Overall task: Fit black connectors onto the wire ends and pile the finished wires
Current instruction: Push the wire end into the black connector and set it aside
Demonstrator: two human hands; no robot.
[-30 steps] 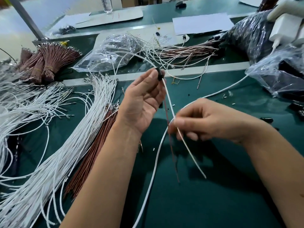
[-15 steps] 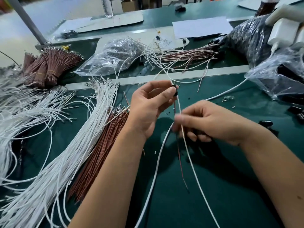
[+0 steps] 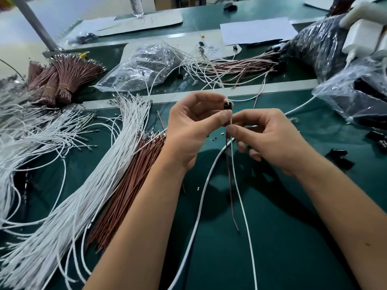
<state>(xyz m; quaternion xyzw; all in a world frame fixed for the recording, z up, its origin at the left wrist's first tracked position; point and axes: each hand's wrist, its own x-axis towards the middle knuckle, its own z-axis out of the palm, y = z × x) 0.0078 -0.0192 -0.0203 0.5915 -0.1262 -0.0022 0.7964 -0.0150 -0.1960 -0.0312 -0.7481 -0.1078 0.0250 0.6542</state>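
A green work table carries a broad spread of loose white wires on its left side, a bundle of brown wires just beside it, and a pile of finished wires farther back near clear plastic bags. Above the table's middle the left hand pinches a small black connector between thumb and forefinger. Just beside it the right hand pinches a thin white wire below the connector, alongside a dark red wire hanging down.
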